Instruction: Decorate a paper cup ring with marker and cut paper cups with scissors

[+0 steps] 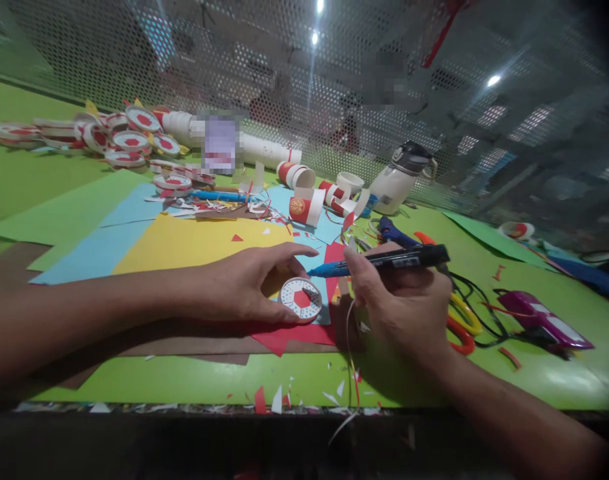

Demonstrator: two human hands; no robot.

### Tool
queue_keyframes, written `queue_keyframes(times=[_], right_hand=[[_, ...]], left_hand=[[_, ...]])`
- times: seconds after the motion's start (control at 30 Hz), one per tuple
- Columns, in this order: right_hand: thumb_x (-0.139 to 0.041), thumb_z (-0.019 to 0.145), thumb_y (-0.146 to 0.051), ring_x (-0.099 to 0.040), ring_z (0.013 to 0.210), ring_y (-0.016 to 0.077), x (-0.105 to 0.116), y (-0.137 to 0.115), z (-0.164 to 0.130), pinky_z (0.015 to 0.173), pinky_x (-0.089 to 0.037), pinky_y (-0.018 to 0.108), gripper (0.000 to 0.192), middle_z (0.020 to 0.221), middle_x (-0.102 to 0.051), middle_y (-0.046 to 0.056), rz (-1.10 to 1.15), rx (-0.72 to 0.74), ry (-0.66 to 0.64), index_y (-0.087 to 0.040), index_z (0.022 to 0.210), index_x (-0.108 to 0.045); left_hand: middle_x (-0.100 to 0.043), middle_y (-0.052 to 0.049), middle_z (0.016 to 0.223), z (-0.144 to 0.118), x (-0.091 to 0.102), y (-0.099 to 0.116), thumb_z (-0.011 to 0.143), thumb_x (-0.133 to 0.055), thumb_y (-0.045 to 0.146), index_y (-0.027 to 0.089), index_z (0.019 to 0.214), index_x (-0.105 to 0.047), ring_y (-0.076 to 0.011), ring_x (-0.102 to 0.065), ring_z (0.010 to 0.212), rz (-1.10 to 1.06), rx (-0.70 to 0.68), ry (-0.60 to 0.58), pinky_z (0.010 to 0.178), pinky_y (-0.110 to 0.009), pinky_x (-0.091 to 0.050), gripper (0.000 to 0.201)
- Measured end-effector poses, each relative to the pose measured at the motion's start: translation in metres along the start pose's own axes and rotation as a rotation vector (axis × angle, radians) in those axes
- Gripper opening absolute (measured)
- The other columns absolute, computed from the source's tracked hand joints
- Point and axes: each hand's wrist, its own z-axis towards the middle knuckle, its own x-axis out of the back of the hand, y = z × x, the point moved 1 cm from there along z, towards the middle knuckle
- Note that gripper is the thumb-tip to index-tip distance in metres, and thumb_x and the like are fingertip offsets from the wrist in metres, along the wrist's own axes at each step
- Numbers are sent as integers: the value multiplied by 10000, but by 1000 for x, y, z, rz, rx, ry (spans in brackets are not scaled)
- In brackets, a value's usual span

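Observation:
My left hand [249,283] curls around a small round paper disc [300,299], thumb at its lower edge and fingers arched over the top. White with a red centre, the disc carries blue dots and a dark wedge-shaped mark on its right part. In my right hand [409,307] is a marker [409,258] with a black body and a blue front end. Its tip points left and lies at the disc's upper rim; whether it touches I cannot tell. Beneath the disc are stacked coloured sheets, among them a yellow sheet [204,243].
Finished-looking red-and-white discs [129,142] pile up at the back left. Cut paper cups [306,207] and a bottle [394,180] stand behind. On the right lie orange-yellow scissors [464,317], a blue glue gun [394,231] and a purple object [544,320]. Paper scraps litter the front edge.

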Motion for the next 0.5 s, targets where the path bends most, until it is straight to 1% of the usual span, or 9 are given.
queue_keyframes(times=[0.07, 0.17, 0.3, 0.4, 0.5], right_hand=[[-694, 804, -296, -419, 398, 75, 1, -2, 0, 386, -361, 220, 269, 478, -500, -62, 6, 29, 10, -181, 587, -583], [-683, 811, -277, -440, 432, 82, 2, -3, -1, 424, -391, 223, 264, 490, -505, -56, -20, 51, -28, -175, 587, -588], [-680, 815, -250, -493, 500, 97, 0, 0, -2, 497, -436, 227, 251, 528, -538, -45, -58, 108, -73, -178, 593, -585], [-670, 829, -255, -520, 537, 107, -2, 4, -3, 527, -454, 230, 246, 560, -563, -38, -43, 73, -130, -184, 609, -585], [-668, 836, -278, -521, 539, 114, -3, 5, -2, 516, -448, 236, 252, 561, -572, -30, -39, 41, -148, -185, 613, -593]], left_hand=[[-617, -43, 1096, 0, 1, 0, 763, -736, 306, 225, 1427, -337, -187, -599, 958, 25, -1, 7, 803, -284, -501, 779], [-591, -58, 1165, -1, 1, -1, 748, -748, 332, 233, 1411, -366, -206, -582, 1025, 63, -3, 37, 830, -289, -498, 772], [-588, -64, 1164, -1, 0, -3, 764, -730, 268, 210, 1420, -339, -206, -567, 1070, -3, -13, -2, 882, -306, -487, 765], [-583, -71, 1180, 0, -1, -5, 775, -719, 252, 206, 1424, -323, -209, -555, 1102, -62, -40, -24, 923, -330, -471, 762], [-582, -77, 1196, 0, -1, -5, 775, -718, 258, 214, 1419, -332, -218, -559, 1095, -68, -43, -21, 918, -346, -470, 753]])
